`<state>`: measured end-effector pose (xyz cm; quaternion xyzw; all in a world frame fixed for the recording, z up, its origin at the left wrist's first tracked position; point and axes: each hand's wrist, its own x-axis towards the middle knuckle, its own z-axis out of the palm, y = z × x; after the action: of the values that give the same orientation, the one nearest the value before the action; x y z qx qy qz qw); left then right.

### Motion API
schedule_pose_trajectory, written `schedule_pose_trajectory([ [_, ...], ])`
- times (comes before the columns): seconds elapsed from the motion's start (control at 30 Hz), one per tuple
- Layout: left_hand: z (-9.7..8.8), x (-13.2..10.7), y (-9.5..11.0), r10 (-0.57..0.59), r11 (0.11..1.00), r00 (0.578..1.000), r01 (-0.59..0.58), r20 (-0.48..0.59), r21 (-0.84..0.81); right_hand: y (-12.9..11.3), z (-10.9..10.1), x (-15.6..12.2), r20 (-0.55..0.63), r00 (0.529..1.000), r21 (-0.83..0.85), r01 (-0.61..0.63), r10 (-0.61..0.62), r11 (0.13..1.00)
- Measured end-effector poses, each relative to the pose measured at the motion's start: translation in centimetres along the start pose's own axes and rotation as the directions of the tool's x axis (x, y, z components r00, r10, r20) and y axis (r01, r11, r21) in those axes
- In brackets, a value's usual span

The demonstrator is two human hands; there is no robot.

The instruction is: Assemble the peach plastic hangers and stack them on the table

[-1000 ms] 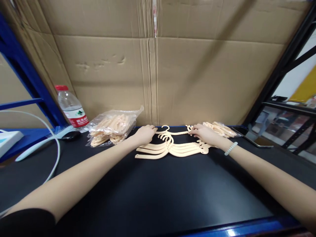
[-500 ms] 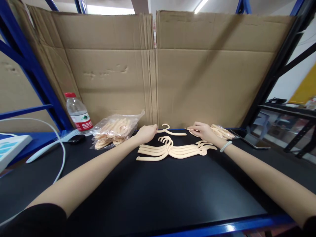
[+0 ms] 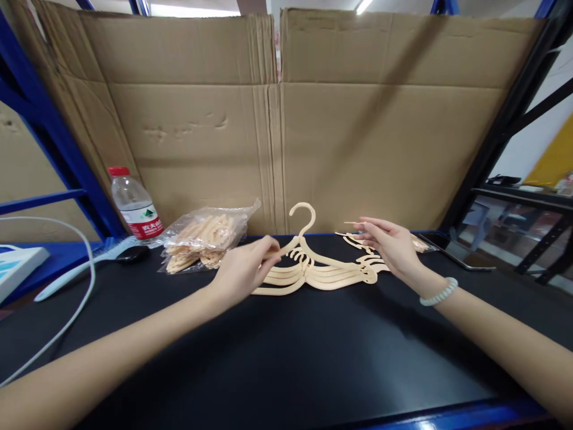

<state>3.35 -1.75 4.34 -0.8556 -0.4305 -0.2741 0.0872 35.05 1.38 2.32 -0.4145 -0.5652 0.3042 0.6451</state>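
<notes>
My left hand (image 3: 250,263) is closed on one end of a cream clothes hanger (image 3: 324,259), which is lifted with its hook upward. Below and partly behind it, a row of several similar hangers (image 3: 333,280) lies on the black table, hooks pointing away from me. My right hand (image 3: 394,246), raised over the table on the right, pinches a thin cream piece (image 3: 352,223); its full shape is hidden by the fingers. Small curved cream pieces (image 3: 350,239) lie just beyond that hand. More short curved pieces (image 3: 378,264) rest at the right end of the hanger row.
A clear bag of cream parts (image 3: 210,234) and a red-capped bottle (image 3: 139,209) stand at the back left. Another bag (image 3: 419,244) and a dark flat device (image 3: 463,254) lie at the right. Cardboard (image 3: 201,137) walls the back. A white cable (image 3: 87,298) crosses the left side.
My left hand has lifted the hanger from the back of the table and brought it nearer. My right hand has risen from the small pieces with a thin one pinched in it.
</notes>
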Motion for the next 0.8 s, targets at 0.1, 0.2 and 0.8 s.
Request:
schedule_pose_trajectory([
  [0.1,1.2,-2.9,0.3,0.028,0.993,0.999,-0.031,-0.03,-0.11,-0.3,0.8,-1.6,0.07,0.989,0.128,-0.142,0.134,0.982],
  [0.2,2.5,-4.4,0.2,0.033,0.969,0.997,-0.049,-0.07,-0.241,-0.1,1.5,-2.3,0.091,0.965,0.197,-0.26,0.247,0.945],
  [0.8,3.3,-4.3,-0.3,0.002,0.957,0.992,-0.039,-0.128,-0.287,-1.1,1.1,-3.6,0.322,0.831,0.18,-0.524,0.454,0.833],
])
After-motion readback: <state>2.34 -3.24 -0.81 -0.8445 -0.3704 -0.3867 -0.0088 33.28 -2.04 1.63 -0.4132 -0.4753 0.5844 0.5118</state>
